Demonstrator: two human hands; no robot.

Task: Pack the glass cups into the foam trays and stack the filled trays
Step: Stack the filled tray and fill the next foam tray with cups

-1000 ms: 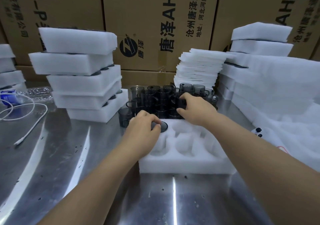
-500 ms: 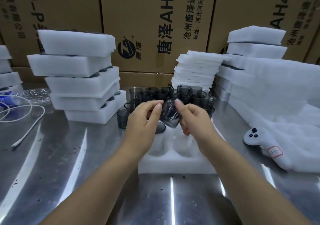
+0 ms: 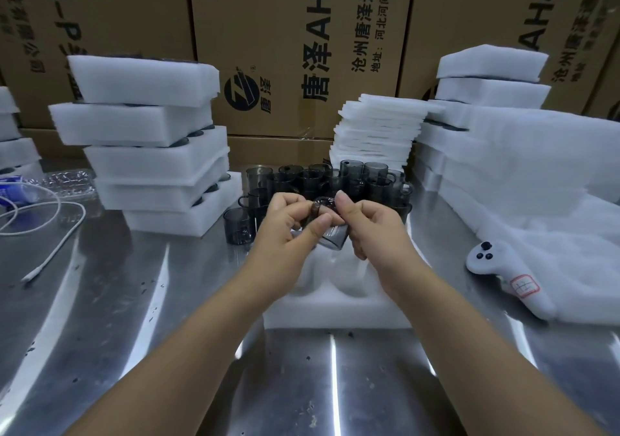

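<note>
Both hands hold one dark smoky glass cup [image 3: 332,236] tilted in the air above a white foam tray [image 3: 339,311] on the steel table. My left hand [image 3: 288,231] grips it from the left with thumb and fingers. My right hand [image 3: 372,227] pinches it from the right near the rim. Behind the hands stands a cluster of several more dark glass cups [image 3: 335,180], and one cup [image 3: 237,226] stands apart at the left. The tray's far pockets are hidden by my hands.
A stack of filled foam trays [image 3: 151,140] rises at the back left. Thin foam sheets [image 3: 379,133] are piled at the back centre, more foam [image 3: 523,153] at the right. A white controller [image 3: 503,274] lies right, a white cable [image 3: 50,231] left. Cardboard boxes [image 3: 302,33] form the back wall.
My right hand has lifted a cup from the cluster and brought it over the tray. My left hand has left the tray's pocket and taken hold of the same cup.
</note>
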